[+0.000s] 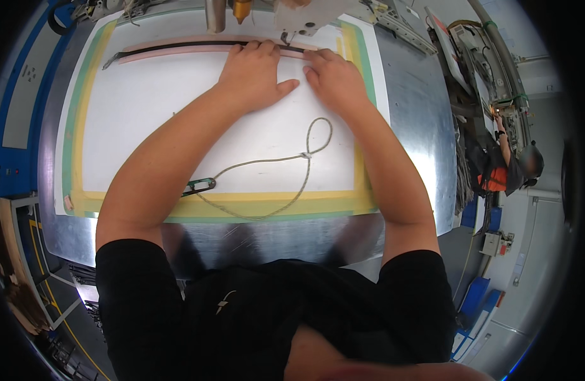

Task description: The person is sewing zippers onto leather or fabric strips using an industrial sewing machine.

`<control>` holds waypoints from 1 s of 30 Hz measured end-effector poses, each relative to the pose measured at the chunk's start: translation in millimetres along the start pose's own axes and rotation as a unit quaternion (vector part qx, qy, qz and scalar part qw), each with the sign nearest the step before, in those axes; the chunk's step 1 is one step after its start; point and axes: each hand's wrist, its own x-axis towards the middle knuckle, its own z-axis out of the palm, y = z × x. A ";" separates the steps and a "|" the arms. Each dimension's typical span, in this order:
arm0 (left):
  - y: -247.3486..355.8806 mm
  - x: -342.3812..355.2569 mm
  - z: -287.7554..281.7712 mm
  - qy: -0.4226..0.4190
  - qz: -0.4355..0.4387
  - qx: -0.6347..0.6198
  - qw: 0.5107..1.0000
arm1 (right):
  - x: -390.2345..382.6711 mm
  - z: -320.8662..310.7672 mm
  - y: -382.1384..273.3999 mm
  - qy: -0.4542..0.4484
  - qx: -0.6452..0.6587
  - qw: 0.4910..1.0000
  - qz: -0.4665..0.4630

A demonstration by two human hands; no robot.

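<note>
Head view: black strip point(172, 47) along pink band point(191, 40), 10 to 12 o'clock on desk point(410, 105). Left hand point(251, 75), 11 o'clock, right hand point(337, 77), 1 o'clock: fingers bent at strip, grip cannot be told. Uneven pressing could skew strip; loose cord point(262, 160), mid-view, could snag left forearm point(169, 149).

Left hand point(251, 71) and right hand point(335, 77) rest at black strip point(191, 45) along pink strip point(165, 55), atop white sheet point(134, 120); corded green snips point(204, 185) lie below.
</note>
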 end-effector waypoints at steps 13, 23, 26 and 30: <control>23.1 6.8 6.9 0.013 0.003 -0.001 1.000 | -16.0 -12.2 39.2 0.015 0.009 1.000 -0.013; 48.5 18.4 23.6 0.001 0.008 0.003 1.000 | -14.6 -0.9 31.0 0.035 0.054 0.998 -0.004; 53.3 17.5 26.4 0.026 0.014 -0.002 1.000 | -15.8 1.0 31.4 0.031 0.048 0.998 0.031; 59.6 21.9 29.7 0.007 0.013 0.003 1.000 | -23.0 0.5 39.6 0.053 0.054 0.997 0.015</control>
